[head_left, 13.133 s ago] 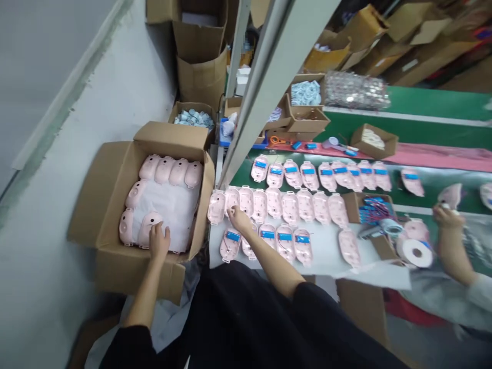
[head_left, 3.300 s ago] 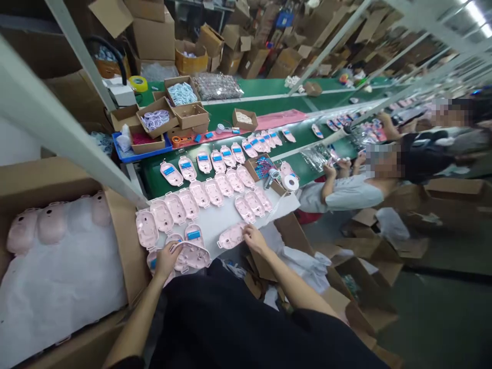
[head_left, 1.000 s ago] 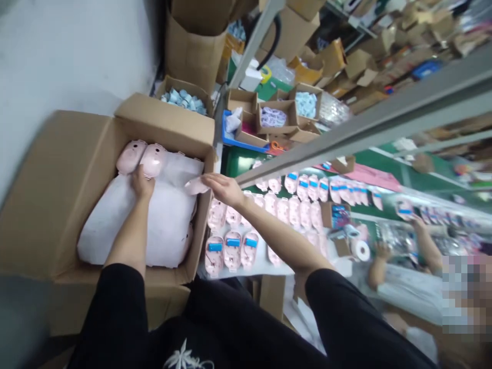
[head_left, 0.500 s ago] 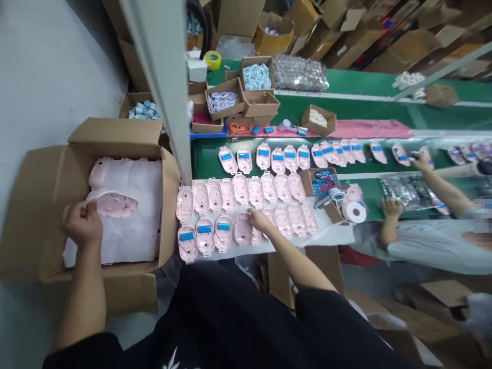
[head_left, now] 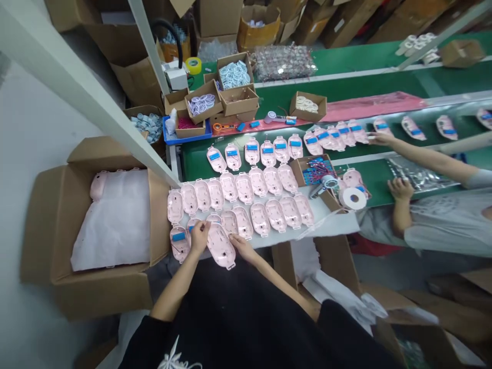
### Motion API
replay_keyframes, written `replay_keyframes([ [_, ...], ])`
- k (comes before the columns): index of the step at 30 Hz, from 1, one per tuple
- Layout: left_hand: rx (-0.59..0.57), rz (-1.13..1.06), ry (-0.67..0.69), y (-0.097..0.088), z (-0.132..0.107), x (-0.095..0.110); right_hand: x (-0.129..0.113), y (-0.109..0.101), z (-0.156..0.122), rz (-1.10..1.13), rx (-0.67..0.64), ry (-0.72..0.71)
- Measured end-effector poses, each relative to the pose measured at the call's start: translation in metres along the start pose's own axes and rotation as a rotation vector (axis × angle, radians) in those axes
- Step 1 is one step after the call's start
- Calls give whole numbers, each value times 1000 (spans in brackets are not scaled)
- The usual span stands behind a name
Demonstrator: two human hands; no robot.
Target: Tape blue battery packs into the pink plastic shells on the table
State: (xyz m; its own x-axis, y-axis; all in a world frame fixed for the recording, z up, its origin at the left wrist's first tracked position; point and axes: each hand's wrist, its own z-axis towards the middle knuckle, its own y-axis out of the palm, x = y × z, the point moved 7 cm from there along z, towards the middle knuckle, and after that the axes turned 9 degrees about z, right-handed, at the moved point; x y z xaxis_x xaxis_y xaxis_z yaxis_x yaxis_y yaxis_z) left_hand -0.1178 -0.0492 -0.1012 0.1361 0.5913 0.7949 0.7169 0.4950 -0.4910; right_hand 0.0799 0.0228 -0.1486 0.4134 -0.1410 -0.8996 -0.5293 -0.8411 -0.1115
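A pink plastic shell (head_left: 222, 247) is held tilted over the front edge of the table, its hollow inside facing up. My left hand (head_left: 199, 238) is closed at the shell's upper left edge, and the fingers of my right hand (head_left: 242, 247) grip its right edge. Behind it lie two rows of similar shells, such as an open pink shell (head_left: 260, 219) to the right. At the left end of the front row, one shell holds a blue battery pack (head_left: 179, 237). My left hand and the held shell partly cover the shells beside it.
On my left stands an open carton (head_left: 61, 225) with white sheeting (head_left: 119, 220) and another pink shell inside. A metal post (head_left: 111, 113) rises beside the table. Beyond are a green conveyor (head_left: 369, 77), a box of battery packs (head_left: 317, 171), a tape roll (head_left: 352, 198) and a co-worker's hand (head_left: 380, 139).
My left hand has brought a pink shell from the carton to the table. My right hand has left the row and come to the held shell. The view has shifted; the co-worker's arm moved left.
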Motion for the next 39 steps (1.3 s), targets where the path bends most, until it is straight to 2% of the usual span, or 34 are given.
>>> replay_keyframes([
  [3, -123, -85, -104, 32, -15, -37, 14, -2, -34, 290, -48, 151],
  [7, -228, -196, -331, 50, -52, -97, 32, -9, -71, 291, -172, 280],
  [9, -286, -245, -477, 62, -71, -124, 47, -19, -84, 293, -106, 345],
  [11, -321, -286, -608, 76, -85, -144, 64, -34, -93, 323, 48, 383],
  [13, -319, -333, -700, 92, -89, -157, 77, -50, -96, 338, 195, 380],
  [15, -296, -404, -748, 111, -86, -161, 84, -63, -95, 333, 266, 350],
  [18, -284, -520, -761, 135, -80, -158, 86, -74, -87, 317, 240, 312],
  [20, -302, -570, -750, 139, -82, -155, 85, -78, -82, 285, 212, 284],
  [22, -340, -597, -734, 131, -91, -152, 82, -77, -76, 229, 204, 248],
  [24, -386, -607, -715, 109, -104, -152, 79, -69, -67, 144, 194, 213],
  [28, -433, -610, -660, 41, -124, -157, 71, -25, -26, -45, 174, 196],
  [31, -410, -619, -602, -10, -124, -161, 65, 14, 12, -133, 186, 261],
  [33, -388, -627, -567, -37, -118, -162, 63, 34, 32, -180, 218, 325],
  [36, -375, -640, -531, -58, -107, -161, 61, 47, 47, -283, 281, 368],
  [39, -387, -650, -508, -61, -94, -153, 62, 48, 45, -374, 282, 399],
])
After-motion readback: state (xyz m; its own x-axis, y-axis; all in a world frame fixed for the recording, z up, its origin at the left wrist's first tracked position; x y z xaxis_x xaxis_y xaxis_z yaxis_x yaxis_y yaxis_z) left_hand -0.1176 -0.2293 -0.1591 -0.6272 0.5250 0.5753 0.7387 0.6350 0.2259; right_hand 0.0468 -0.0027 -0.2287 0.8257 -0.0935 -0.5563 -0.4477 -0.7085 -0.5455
